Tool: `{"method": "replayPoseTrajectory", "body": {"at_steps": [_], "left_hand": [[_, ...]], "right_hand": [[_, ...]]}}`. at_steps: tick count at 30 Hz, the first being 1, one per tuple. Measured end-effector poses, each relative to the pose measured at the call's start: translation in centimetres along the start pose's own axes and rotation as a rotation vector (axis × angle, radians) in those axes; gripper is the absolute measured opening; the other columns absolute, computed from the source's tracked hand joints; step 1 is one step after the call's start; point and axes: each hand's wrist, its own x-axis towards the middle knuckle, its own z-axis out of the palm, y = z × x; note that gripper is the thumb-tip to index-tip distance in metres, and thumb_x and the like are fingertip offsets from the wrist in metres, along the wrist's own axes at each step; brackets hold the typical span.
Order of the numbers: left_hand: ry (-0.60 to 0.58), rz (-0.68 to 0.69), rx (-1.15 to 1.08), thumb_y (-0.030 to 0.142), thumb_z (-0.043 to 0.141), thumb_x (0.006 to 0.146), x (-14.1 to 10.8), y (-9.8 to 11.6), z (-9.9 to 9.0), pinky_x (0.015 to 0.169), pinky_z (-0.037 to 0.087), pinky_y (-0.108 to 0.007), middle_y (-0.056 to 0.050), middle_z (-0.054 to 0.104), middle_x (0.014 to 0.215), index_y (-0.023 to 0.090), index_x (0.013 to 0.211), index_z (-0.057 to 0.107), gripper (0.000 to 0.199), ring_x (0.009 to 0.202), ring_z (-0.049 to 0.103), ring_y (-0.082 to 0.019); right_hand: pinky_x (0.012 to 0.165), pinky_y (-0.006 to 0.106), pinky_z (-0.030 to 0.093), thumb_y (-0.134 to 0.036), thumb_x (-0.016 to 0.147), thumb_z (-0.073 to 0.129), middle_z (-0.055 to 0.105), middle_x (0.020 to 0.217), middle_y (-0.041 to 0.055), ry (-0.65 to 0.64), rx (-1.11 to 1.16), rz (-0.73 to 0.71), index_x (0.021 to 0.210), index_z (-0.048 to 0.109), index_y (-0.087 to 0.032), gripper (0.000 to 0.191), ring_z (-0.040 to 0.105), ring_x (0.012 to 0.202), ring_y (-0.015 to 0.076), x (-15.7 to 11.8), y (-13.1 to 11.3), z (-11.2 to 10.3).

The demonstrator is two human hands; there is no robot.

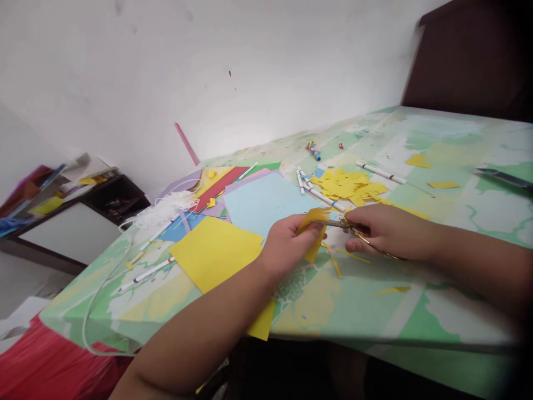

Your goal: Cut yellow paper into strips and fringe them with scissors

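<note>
Closed around a folded strip of yellow paper, my left hand is near the table's front edge. The strip's upper edge is cut into thin fringes. My right hand grips a pair of scissors, whose blades point left and meet the paper. Narrow yellow cuttings lie below the blades. A large yellow sheet rests beside my left forearm, and a light blue sheet lies behind my left hand. Just beyond the scissors is a pile of yellow paper pieces.
White markers are scattered over the patterned tablecloth. At left, tangled white string trails over the table edge, near a red strip. A dark long object lies at far right. A low cabinet stands left, against the wall.
</note>
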Motion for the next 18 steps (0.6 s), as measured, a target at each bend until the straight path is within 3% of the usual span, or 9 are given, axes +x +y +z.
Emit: {"method": "replayPoseTrajectory", "body": {"at_steps": [18], "left_hand": [[-0.037, 0.022, -0.027, 0.041, 0.053, 0.073, -0.05, 0.05, -0.05, 0.051, 0.037, -0.019, 0.001, 0.056, 0.064, 0.015, 0.07, 0.059, 0.027, 0.057, 0.047, -0.008]], "right_hand": [[0.048, 0.025, 0.026, -0.065, 0.069, 0.038, 0.046, 0.059, -0.0006, -0.007, 0.008, -0.021, 0.062, 0.039, -0.021, 0.044, 0.04, 0.053, 0.0132, 0.04, 0.41, 0.27]]}}
